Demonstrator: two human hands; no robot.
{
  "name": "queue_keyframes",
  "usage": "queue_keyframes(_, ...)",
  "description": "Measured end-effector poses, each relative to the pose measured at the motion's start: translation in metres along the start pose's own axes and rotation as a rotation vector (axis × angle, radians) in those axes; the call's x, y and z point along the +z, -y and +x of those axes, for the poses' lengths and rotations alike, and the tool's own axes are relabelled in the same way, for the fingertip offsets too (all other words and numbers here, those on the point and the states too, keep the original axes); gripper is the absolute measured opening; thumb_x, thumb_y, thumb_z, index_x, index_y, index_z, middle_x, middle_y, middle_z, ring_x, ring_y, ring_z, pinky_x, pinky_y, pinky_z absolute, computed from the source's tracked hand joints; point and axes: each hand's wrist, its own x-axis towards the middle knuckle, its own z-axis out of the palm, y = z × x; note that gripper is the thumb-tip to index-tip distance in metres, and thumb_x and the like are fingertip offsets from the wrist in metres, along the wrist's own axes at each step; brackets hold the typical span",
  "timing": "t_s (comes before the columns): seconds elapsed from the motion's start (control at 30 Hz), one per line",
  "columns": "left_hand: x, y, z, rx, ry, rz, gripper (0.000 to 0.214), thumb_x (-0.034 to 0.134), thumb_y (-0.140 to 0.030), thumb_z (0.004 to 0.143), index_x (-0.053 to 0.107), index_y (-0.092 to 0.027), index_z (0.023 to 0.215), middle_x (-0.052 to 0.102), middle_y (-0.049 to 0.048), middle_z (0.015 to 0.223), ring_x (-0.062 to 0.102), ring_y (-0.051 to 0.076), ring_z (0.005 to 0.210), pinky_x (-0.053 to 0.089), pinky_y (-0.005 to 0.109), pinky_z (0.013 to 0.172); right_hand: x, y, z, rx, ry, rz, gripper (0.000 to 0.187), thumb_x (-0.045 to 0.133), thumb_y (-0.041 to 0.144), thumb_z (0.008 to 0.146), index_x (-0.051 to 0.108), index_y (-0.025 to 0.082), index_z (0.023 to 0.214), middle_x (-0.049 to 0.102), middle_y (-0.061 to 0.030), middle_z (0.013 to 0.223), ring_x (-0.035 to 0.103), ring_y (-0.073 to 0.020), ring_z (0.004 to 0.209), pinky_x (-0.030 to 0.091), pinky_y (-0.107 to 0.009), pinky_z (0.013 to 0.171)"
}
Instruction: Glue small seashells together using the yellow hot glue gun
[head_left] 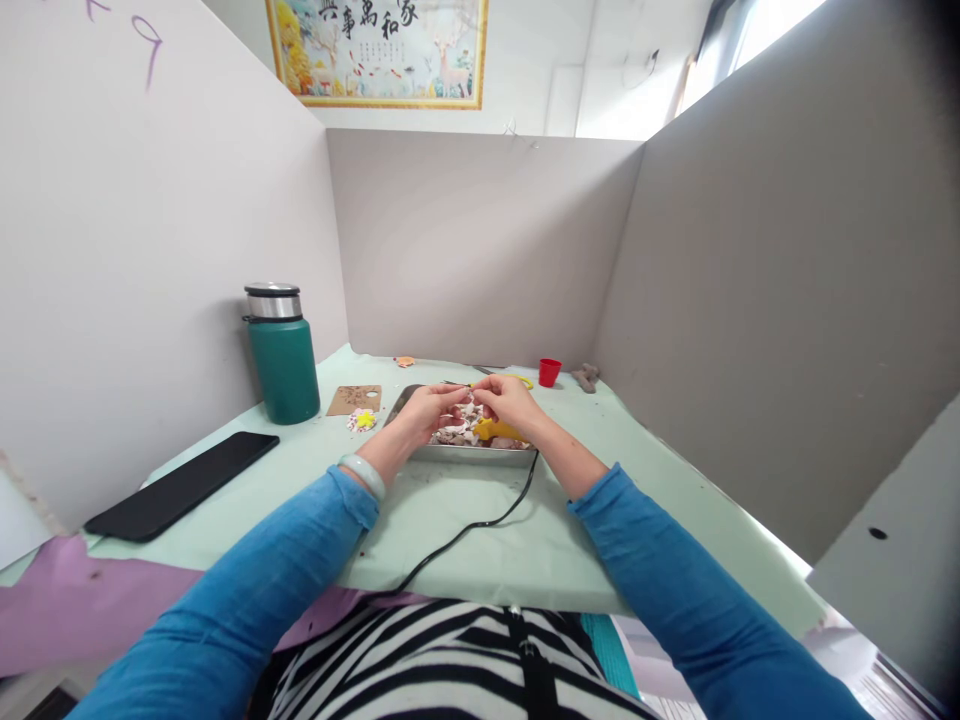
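Observation:
Both hands meet above a shallow metal tray (480, 455). My left hand (433, 412) has its thumb and fingertips pinched together at a small piece too tiny to name. Close beside it, the fingers of my right hand (504, 398) pinch at the same spot. Below them the tray holds whitish and brown fragments (454, 435) and a yellow tool (496, 431), partly under my right hand. A black cord (480, 524) runs from the tray toward me. Behind the hands lie scissors with a yellow handle (523, 380), partly hidden.
To the left stand a green bottle (283, 370) and a black phone-like slab (184, 487). A brown card (352, 400) and a flower-shaped piece with a yellow middle (363, 421) lie beside the tray. At the back right are a red cup (550, 373) and a grey-brown lump (585, 377). Grey partitions (480, 240) enclose the table.

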Motion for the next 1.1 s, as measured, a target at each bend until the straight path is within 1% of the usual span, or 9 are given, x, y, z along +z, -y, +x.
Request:
queue_keyframes(0.13, -0.0003, 0.0, 0.0003, 0.015, 0.004, -0.024, 0.031, 0.079, -0.028, 0.062, 0.069, -0.01, 0.085, 0.064, 0.0089, 0.087, 0.051, 0.007, 0.055, 0.049, 0.026, 0.059, -0.0005, -0.0003, 0.001, -0.023, 0.023, 0.064, 0.012, 0.05, 0.02, 0.078, 0.06, 0.015, 0.076, 0.061, 0.0008, 0.062, 0.052, -0.0059, 0.046, 0.038, -0.016, 0.042)
queue_keyframes(0.3, -0.001, -0.0001, 0.0003, 0.035, 0.001, -0.022, 0.032, 0.078, -0.027, 0.063, 0.069, -0.01, 0.087, 0.063, 0.008, 0.085, 0.051, 0.006, 0.055, 0.049, 0.025, 0.059, 0.0011, -0.0038, 0.0026, -0.012, 0.0, 0.021, 0.012, 0.055, 0.019, 0.074, 0.061, 0.015, 0.084, 0.058, 0.0025, 0.057, 0.054, -0.0073, 0.049, 0.039, -0.016, 0.043)
queue_keyframes(0.4, -0.0012, 0.0001, 0.0004, 0.034, 0.009, -0.02, 0.033, 0.078, -0.026, 0.063, 0.068, -0.01, 0.091, 0.063, 0.0083, 0.086, 0.051, 0.006, 0.055, 0.049, 0.025, 0.059, 0.002, -0.0045, 0.0026, -0.009, -0.017, -0.001, 0.011, 0.055, 0.018, 0.073, 0.06, 0.015, 0.082, 0.058, 0.0027, 0.057, 0.054, -0.0077, 0.049, 0.039, -0.016, 0.043)
queue_keyframes(0.5, -0.0013, 0.0008, 0.0009, 0.029, -0.012, -0.038, 0.036, 0.078, -0.024, 0.063, 0.066, -0.011, 0.095, 0.063, 0.0066, 0.083, 0.051, 0.006, 0.054, 0.05, 0.027, 0.06, 0.002, -0.0025, 0.0016, -0.026, -0.018, -0.003, 0.009, 0.056, 0.019, 0.072, 0.06, 0.015, 0.08, 0.059, 0.0023, 0.059, 0.055, -0.0075, 0.05, 0.04, -0.016, 0.044)
queue_keyframes(0.63, -0.0008, 0.0016, 0.0018, 0.037, -0.037, -0.036, 0.037, 0.079, -0.022, 0.061, 0.065, -0.012, 0.093, 0.062, 0.0053, 0.081, 0.052, 0.006, 0.053, 0.05, 0.028, 0.06, 0.002, 0.0, 0.0001, -0.039, -0.015, 0.01, 0.006, 0.057, 0.019, 0.072, 0.059, 0.016, 0.077, 0.059, 0.002, 0.061, 0.056, -0.0076, 0.052, 0.04, -0.016, 0.044)
queue_keyframes(0.77, 0.0007, 0.0011, 0.0015, 0.054, -0.033, 0.009, 0.034, 0.078, -0.023, 0.063, 0.065, -0.011, 0.091, 0.062, 0.0056, 0.08, 0.051, 0.006, 0.053, 0.049, 0.027, 0.059, 0.0033, -0.0008, 0.0001, 0.006, -0.014, 0.05, 0.006, 0.058, 0.018, 0.072, 0.058, 0.016, 0.077, 0.058, 0.0023, 0.059, 0.054, -0.0073, 0.051, 0.039, -0.015, 0.042)
queue_keyframes(0.97, 0.004, -0.0004, 0.0, 0.082, -0.126, 0.047, 0.035, 0.079, -0.023, 0.061, 0.064, -0.011, 0.09, 0.062, 0.0056, 0.082, 0.052, 0.006, 0.052, 0.05, 0.028, 0.058, 0.0043, 0.0007, -0.0002, 0.087, -0.021, 0.187, 0.006, 0.06, 0.015, 0.071, 0.058, 0.014, 0.077, 0.055, 0.003, 0.056, 0.051, -0.0061, 0.048, 0.037, -0.015, 0.041)
queue_keyframes(1.1, 0.0056, -0.0009, -0.0008, 0.103, -0.131, 0.066, 0.037, 0.079, -0.024, 0.06, 0.064, -0.01, 0.091, 0.063, 0.0057, 0.081, 0.053, 0.007, 0.053, 0.052, 0.03, 0.061, 0.0031, 0.0051, -0.0025, 0.107, -0.001, 0.266, 0.004, 0.06, 0.015, 0.071, 0.057, 0.014, 0.074, 0.054, 0.0031, 0.054, 0.049, -0.0056, 0.047, 0.036, -0.014, 0.041)
